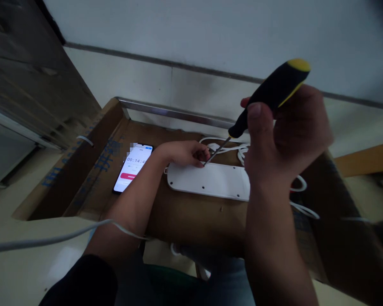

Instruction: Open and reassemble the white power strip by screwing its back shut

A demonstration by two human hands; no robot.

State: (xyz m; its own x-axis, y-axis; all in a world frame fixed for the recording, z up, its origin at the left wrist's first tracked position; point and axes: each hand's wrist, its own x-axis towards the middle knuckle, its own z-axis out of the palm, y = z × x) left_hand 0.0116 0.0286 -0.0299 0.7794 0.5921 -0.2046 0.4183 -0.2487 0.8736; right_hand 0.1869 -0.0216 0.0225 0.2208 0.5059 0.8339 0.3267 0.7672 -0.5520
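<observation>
- Across the top of your view runs a pale, smooth wall (210,25), split by a dark horizontal seam; the room is dim, with a light floor (6,229) at the lower left.
- Before you lies brown cardboard (191,221), matt and creased, with raised side flaps and blue printing on the left; a metal rail (178,111) edges its far side.
- Your right hand (293,136) is closed around the screwdriver (271,91), thumb along the handle, and hides the right end of the casing.
- Your left hand (187,154) is partly curled, its fingertips gathered near the screwdriver's tip at the casing's far edge; you cannot tell from here whether they pinch anything.
- On the cardboard, in front of you, sits the long white casing (207,180), smooth like plastic, with a rounded left end and small dark round recesses.
- The screwdriver slants down to that far edge: bulky black handle with yellow trim, thin metal shaft.
- To the left lies a phone (130,168), its lit screen showing a timer; your left forearm covers part of it.
- Behind the casing, a white cable (241,153) is looped; a pale cord (51,242) crosses your left forearm.
- Nearer you rests a tiny brass-coloured screw (221,209).
</observation>
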